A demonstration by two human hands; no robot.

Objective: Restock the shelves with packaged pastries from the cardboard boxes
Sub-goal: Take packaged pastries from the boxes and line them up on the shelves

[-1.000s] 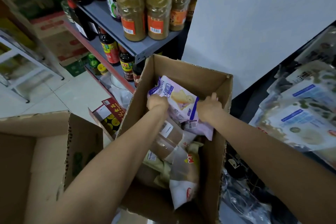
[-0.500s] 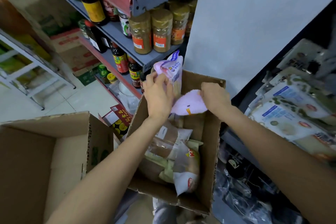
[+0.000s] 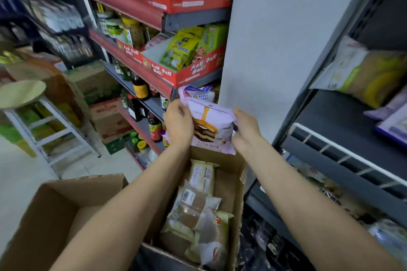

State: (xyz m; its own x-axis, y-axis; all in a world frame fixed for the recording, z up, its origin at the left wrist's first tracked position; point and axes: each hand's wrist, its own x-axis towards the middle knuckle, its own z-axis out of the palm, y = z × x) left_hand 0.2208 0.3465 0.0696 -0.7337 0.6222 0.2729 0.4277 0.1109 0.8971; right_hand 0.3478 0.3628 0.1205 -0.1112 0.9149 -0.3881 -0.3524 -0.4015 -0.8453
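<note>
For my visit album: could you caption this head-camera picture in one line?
Left hand and right hand lift lilac cake packets above an open cardboard box of packaged pastries.

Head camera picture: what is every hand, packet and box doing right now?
Left hand: grips the purple pastry packets.
Right hand: grips the packets' other side.
Purple pastry packets: lifted above the box, held in both hands.
Brown cardboard box with packets: open, partly full.
Second brown cardboard box: open, inside hidden.
</note>
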